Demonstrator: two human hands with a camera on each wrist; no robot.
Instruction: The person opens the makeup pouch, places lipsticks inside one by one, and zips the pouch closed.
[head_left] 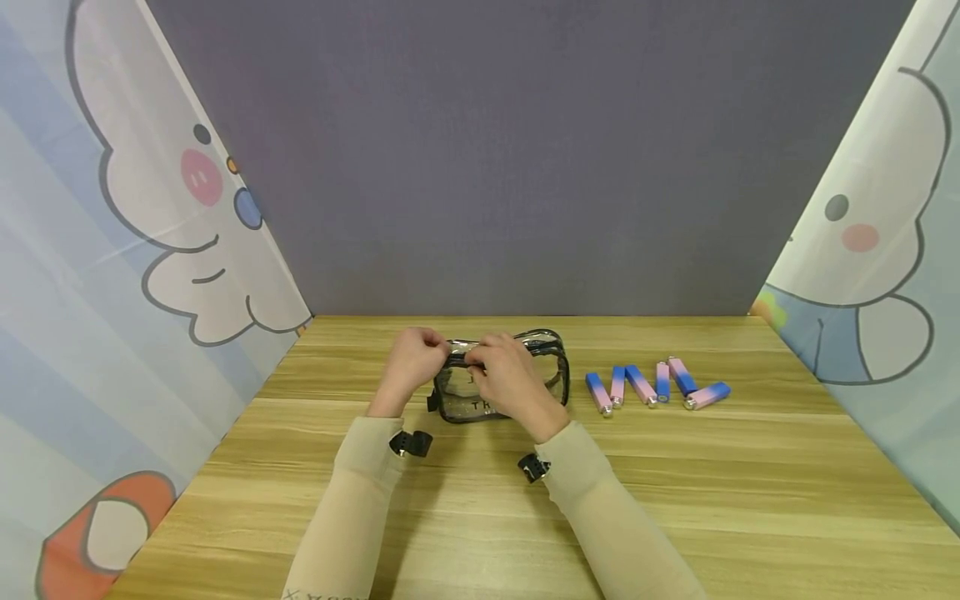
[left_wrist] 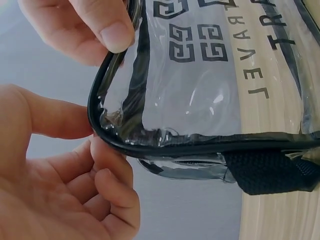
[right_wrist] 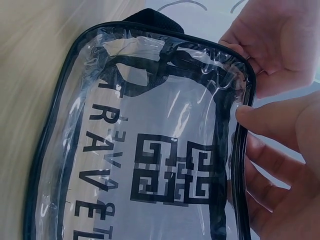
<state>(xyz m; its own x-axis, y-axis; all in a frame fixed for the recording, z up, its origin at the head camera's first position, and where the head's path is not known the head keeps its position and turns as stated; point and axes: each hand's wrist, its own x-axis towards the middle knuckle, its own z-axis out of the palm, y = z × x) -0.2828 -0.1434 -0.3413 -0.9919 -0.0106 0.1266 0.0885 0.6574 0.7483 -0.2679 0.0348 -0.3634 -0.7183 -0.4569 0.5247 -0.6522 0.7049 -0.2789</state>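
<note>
A clear pouch with black piping stands on the wooden table, with black "TRAVEL" lettering and a square maze-like logo on its side. The left hand pinches its top left corner between thumb and index finger; its other fingers are curled, as the left wrist view shows. Along the top edge, close by, the right hand grips the black rim with thumb and fingers. A black fabric tab sticks out from the pouch's end. Through the clear sides no contents show.
To the right of the pouch lie several small pink-and-blue sticks with shiny ends, some touching. A grey panel rises behind the table. Cartoon-printed curtains hang on both sides.
</note>
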